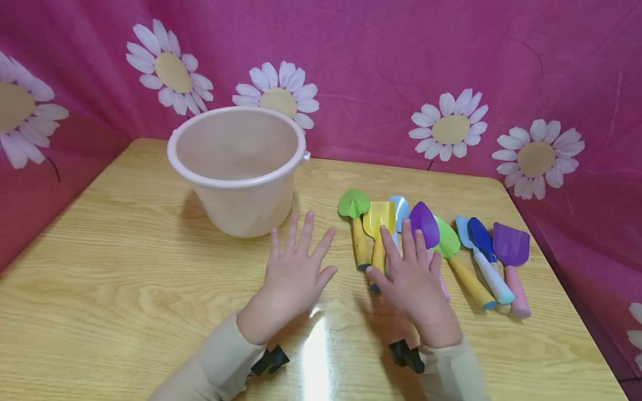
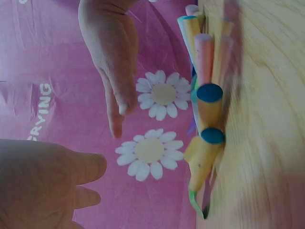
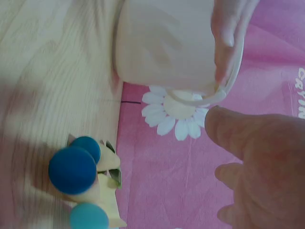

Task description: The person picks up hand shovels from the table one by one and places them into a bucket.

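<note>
Both hands are held above the table with palms down and fingers spread. My left hand (image 1: 291, 278) is in front of a pale pink bucket (image 1: 246, 209), apart from it. Over the row of small toy garden tools hangs my right hand (image 1: 413, 287), partly covering them from the head camera. Under or beside it lie a green trowel (image 1: 354, 205), a yellow shovel (image 1: 380, 214) and a purple trowel (image 1: 423, 225). Seen from the left wrist, the tool handles (image 2: 209, 102) rest on the table, with the right hand (image 2: 112, 57) clear of them. Neither hand holds anything.
Further right lie another green trowel (image 1: 446, 236), a light blue trowel (image 1: 489, 273), a dark blue one (image 1: 481, 236) and a purple shovel (image 1: 511, 245). A pink cloth (image 1: 361, 72) with daisies hangs behind the wooden table (image 1: 100, 289).
</note>
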{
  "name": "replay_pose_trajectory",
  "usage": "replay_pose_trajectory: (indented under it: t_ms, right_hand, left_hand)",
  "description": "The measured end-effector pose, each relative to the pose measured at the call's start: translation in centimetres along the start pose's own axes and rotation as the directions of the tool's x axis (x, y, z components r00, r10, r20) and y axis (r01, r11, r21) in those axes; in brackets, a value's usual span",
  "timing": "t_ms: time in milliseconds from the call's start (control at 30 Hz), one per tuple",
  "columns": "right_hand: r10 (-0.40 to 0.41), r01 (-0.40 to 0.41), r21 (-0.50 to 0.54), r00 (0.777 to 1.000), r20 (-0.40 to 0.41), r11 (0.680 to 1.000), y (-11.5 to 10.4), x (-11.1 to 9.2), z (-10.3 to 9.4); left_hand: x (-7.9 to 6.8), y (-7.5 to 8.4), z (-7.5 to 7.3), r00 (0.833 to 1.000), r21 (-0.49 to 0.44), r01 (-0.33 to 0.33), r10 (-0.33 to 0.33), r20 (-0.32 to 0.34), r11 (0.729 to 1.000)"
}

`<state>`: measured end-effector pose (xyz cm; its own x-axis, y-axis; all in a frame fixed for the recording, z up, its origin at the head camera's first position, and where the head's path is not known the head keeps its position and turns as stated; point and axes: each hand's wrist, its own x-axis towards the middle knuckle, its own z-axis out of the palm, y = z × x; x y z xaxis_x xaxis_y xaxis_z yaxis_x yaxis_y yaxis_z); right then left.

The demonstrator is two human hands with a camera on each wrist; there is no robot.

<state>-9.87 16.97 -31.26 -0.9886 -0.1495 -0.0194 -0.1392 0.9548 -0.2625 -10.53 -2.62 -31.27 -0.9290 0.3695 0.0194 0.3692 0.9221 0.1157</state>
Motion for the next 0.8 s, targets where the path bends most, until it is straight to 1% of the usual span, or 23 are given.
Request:
replay_pose_trajectory:
  t_ms: [200, 333, 533, 600, 800]
  right_hand:
    - [0.030, -0.030, 0.016, 0.999, 0.012, 0.999, 1.2, 0.1, -0.6]
    - [0.044, -0.045, 0.008, 0.999, 0.028, 0.999, 1.8, 0.2, -0.7]
    - [0.070, -0.071, 0.012, 0.996, 0.058, 0.997, 2.5, 0.4, -0.6]
    - [0.081, -0.083, 0.022, 0.995, 0.063, 0.996, 2.7, 0.5, -0.6]
    - [0.106, -0.109, 0.055, 0.992, 0.065, 0.992, 3.7, 0.8, -0.5]
  left_hand:
    - [-0.2, -1.2, 0.0, 0.999, 0.015, 0.022, -0.021, -0.029, 1.000]
    - [-0.4, -1.8, 0.0, 0.998, 0.004, 0.045, -0.045, -0.034, 0.999]
    - [-0.8, -2.6, 0.1, 0.997, -0.018, 0.058, -0.059, -0.046, 0.998]
    - [-1.1, -3.1, 0.2, 0.996, -0.027, 0.067, -0.069, -0.059, 0.997]
    - [-1.8, -4.5, 0.4, 0.987, -0.050, 0.081, -0.087, -0.136, 0.995]
